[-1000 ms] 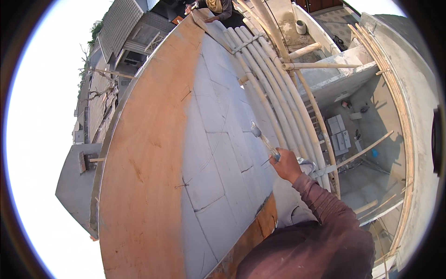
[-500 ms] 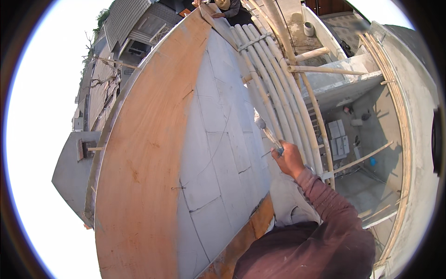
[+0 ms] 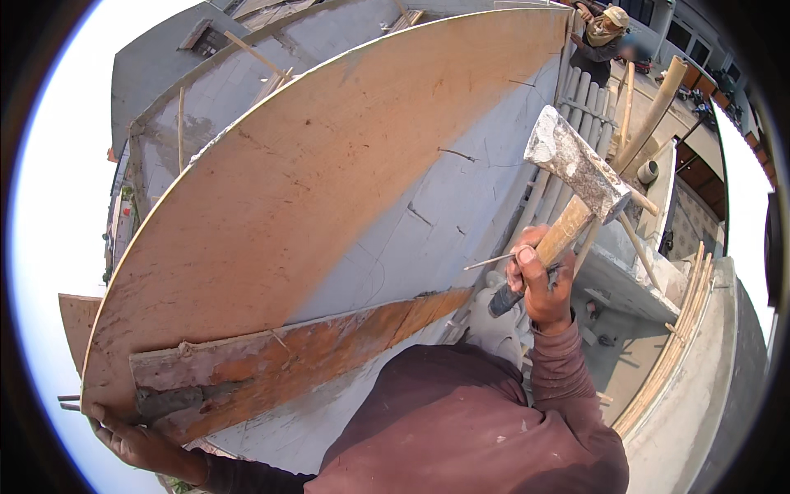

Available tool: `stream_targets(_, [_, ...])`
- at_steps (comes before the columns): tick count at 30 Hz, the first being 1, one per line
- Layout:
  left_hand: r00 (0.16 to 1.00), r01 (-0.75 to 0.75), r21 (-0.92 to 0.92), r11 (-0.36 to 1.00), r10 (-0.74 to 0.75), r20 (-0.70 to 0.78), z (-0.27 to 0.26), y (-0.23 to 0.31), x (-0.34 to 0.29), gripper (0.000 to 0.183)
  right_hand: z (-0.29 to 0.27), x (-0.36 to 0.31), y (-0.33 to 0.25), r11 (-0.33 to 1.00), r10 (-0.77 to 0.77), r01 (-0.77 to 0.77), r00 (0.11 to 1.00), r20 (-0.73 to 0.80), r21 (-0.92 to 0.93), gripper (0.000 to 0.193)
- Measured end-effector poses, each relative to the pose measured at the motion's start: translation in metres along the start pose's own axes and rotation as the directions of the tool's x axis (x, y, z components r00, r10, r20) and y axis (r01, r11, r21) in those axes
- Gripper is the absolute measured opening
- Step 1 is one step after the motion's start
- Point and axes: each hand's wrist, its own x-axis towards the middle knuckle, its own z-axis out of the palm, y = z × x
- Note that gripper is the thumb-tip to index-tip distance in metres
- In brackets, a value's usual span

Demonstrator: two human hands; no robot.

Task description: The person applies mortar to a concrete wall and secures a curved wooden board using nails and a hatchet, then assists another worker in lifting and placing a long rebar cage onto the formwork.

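Note:
My right hand [image 3: 539, 284] is closed round the wooden handle of a hatchet [image 3: 576, 165] whose broad head is crusted with pale cement. The hatchet is raised, head up, and the handle's dark lower end shows beneath my fingers. A thin nail [image 3: 485, 263] sticks out sideways from the same hand. At the lower left, my left hand [image 3: 136, 445] curls its fingers round the corner of a long orange-brown plywood panel [image 3: 288, 181]. Close to that hand, a cement-smeared board [image 3: 304, 370] lies across the panel's near end.
Pale blocks [image 3: 395, 247] with bits of wire border the plywood. Bamboo poles [image 3: 586, 107] run along the right side, above a drop to a lower room [image 3: 613, 346]. A co-worker [image 3: 605, 37] is at the far end. A concrete wall [image 3: 708, 329] stands at right.
The view has swung toward the panel's near end. My right hand has raised the hatchet, and the nail now shows. My left hand has come into view at the panel's corner.

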Motion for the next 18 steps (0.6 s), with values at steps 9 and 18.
stream_targets(9, [0.998,-0.054,-0.059,0.997,0.056,0.026,-0.003,-0.017,-0.006,0.057,0.119,0.019,0.006,0.971,-0.238,0.221,0.839,0.490,0.093,0.008])
stream_targets(18, [0.965,-0.223,-0.085,0.971,0.208,-0.157,0.011,0.016,-0.023,0.052,0.127,0.034,0.037,0.923,-0.255,0.373,0.772,0.582,-0.091,0.019])
